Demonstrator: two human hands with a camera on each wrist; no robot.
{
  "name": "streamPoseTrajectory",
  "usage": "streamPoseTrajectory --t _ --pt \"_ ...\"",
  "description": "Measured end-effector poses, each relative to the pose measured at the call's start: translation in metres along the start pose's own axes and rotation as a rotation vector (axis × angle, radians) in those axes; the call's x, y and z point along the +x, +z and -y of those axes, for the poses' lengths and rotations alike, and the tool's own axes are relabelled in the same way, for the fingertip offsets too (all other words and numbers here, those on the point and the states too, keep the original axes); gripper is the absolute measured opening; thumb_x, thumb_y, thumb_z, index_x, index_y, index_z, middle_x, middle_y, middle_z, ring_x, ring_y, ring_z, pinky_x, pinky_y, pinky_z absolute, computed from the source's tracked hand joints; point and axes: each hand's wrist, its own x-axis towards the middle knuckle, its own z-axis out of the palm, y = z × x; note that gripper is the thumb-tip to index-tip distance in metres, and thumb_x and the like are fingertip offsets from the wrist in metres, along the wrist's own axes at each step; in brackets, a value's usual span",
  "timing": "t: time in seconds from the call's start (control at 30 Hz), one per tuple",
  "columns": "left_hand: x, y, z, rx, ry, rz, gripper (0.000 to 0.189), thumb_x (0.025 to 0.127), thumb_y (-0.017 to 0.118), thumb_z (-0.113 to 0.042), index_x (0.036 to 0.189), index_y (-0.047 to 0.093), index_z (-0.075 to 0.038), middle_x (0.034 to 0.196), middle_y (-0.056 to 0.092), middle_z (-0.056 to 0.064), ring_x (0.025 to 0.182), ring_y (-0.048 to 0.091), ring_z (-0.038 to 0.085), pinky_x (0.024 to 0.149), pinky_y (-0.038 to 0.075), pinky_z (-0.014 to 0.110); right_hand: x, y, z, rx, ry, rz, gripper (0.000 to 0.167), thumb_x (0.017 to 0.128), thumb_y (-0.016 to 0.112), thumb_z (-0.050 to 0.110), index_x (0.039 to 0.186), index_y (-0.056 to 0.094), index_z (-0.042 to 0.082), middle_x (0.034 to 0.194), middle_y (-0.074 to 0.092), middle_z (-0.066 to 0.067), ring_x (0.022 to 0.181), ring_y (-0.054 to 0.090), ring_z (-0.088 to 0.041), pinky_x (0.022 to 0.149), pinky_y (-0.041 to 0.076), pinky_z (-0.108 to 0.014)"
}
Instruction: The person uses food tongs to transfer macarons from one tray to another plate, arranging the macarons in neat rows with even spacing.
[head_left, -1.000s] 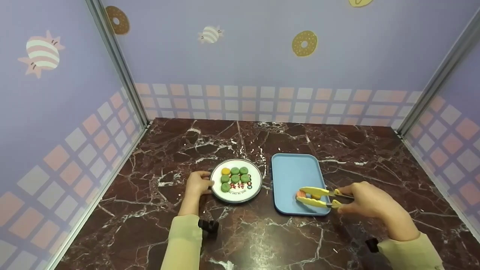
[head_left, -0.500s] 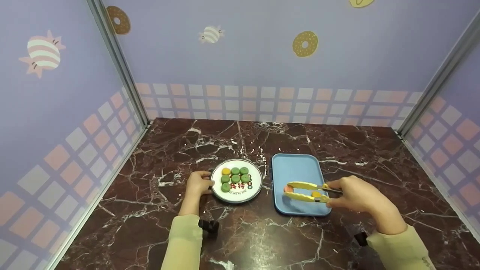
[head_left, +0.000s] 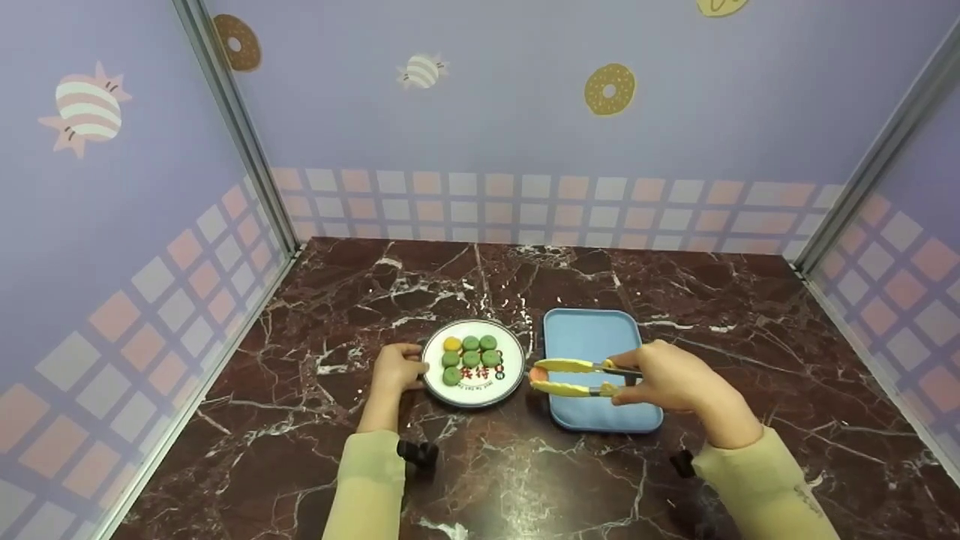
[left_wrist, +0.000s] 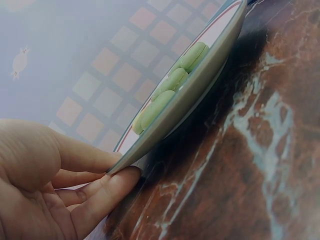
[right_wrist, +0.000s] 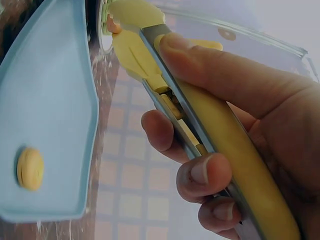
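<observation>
With thumb and fingers, my left hand pinches the left rim of a round white plate. In the left wrist view my thumb lies over the rim and fingers are beneath it. Several green macarons and one yellow macaron lie on the plate. My right hand grips yellow-tipped tongs, which hold a pinkish-orange macaron at their tips, between plate and tray. Another yellow macaron lies on the blue tray; my right hand hides it in the head view.
The plate and tray stand side by side on a dark red marbled table. Lilac panels enclose the back and both sides. A black wrist mount juts from the left sleeve.
My right hand has carried the tongs and the pinkish-orange macaron leftward, from over the tray to just beside the plate. My left hand stays at the plate's rim.
</observation>
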Motion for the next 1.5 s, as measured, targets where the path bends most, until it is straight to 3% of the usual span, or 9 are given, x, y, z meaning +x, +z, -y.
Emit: streamPoseTrajectory --t 0.1,0.3,0.47,0.7,0.9,1.2,1.5 --pt "0.0 0.0 0.0 0.0 0.0 0.0 0.044 0.092 0.069 0.013 0.135 0.062 0.017 0.128 0.065 0.036 0.087 0.074 0.036 0.063 0.068 0.031 0.01 0.005 0.004 0.013 -0.025 -0.003 0.046 0.085 0.09 0.03 0.124 0.079 0.009 0.092 0.077 -0.002 0.062 0.054 -0.008 0.059 0.052 -0.033" --pt "-0.001 -0.001 0.001 -0.003 0.002 0.0 0.044 0.091 0.069 0.013 0.134 0.062 0.017 0.128 0.065 0.036 0.088 0.074 0.036 0.062 0.067 0.031 0.029 0.014 0.014 0.033 -0.034 0.015 0.046 0.086 0.09 0.029 0.126 0.079 0.008 0.088 0.076 0.0 0.051 0.05 -0.007 0.053 0.047 -0.03" --pt "-0.001 -0.001 -0.001 0.01 -0.002 -0.003 0.044 0.093 0.07 0.012 0.135 0.062 0.016 0.129 0.065 0.036 0.092 0.074 0.038 0.064 0.068 0.031 0.044 0.02 0.024 0.042 -0.044 0.029 0.043 0.087 0.09 0.029 0.125 0.08 0.01 0.089 0.075 0.0 0.059 0.049 -0.01 0.056 0.046 -0.032" --pt "-0.001 0.0 -0.001 0.013 -0.004 0.0 0.044 0.094 0.07 0.01 0.137 0.062 0.014 0.131 0.064 0.035 0.095 0.074 0.039 0.065 0.068 0.031 0.063 0.031 0.035 0.02 -0.081 0.021 0.042 0.085 0.091 0.028 0.123 0.081 0.011 0.099 0.079 -0.006 0.075 0.067 -0.018 0.066 0.059 -0.042" --pt "0.0 0.0 0.0 0.018 0.003 0.0 0.044 0.093 0.07 0.011 0.136 0.062 0.015 0.13 0.065 0.035 0.089 0.074 0.036 0.064 0.068 0.031 0.075 0.038 0.042 -0.005 -0.1 0.025 0.041 0.085 0.09 0.028 0.121 0.081 0.012 0.092 0.077 -0.004 0.077 0.067 -0.024 0.068 0.059 -0.045" --pt "0.002 -0.001 0.002 -0.001 0.011 0.011 0.046 0.091 0.069 0.012 0.136 0.06 0.017 0.128 0.065 0.036 0.084 0.074 0.034 0.064 0.068 0.032 0.083 0.043 0.046 -0.036 -0.119 0.01 0.03 0.082 0.091 0.028 0.105 0.08 0.014 0.077 0.067 0.0 0.071 0.061 -0.022 0.064 0.057 -0.046" --pt "0.0 0.0 0.001 0.004 0.002 0.005 0.046 0.093 0.069 0.011 0.138 0.061 0.015 0.131 0.064 0.036 0.087 0.074 0.035 0.064 0.068 0.031 0.084 0.045 0.048 -0.041 -0.124 0.011 0.031 0.081 0.092 0.029 0.106 0.08 0.013 0.075 0.064 0.004 0.069 0.059 -0.02 0.064 0.057 -0.044"
